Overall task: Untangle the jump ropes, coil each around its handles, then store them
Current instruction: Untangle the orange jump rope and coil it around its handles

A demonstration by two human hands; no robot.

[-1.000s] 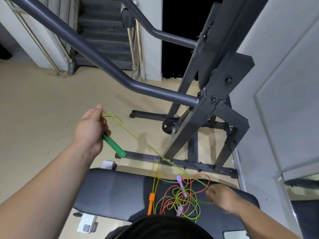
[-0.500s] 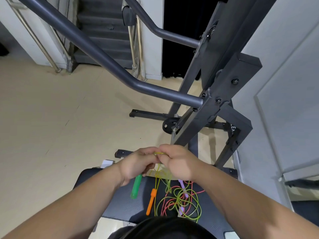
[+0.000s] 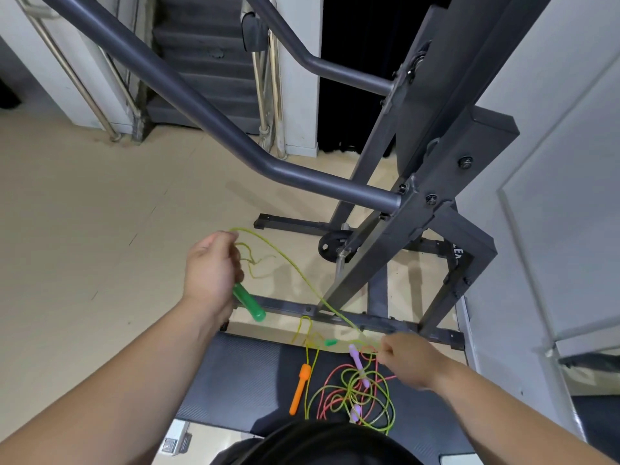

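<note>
Two hands on one yellow-green rope [image 3: 303, 280] — left hand [image 3: 213, 273] raised out left over the floor [image 3: 84, 229], fingers curled round the green handle [image 3: 250, 303]; right hand [image 3: 407, 362] at the desk's [image 3: 241, 380] far edge, fingers pinching the rope. Just nearer on the desk, tangled ropes [image 3: 350, 389] with an orange handle [image 3: 299, 389] and a purple handle [image 3: 358, 362].

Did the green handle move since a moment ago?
Yes. The left hand has carried the green handle up and to the left, from over the black bench to beyond its far edge.
</note>
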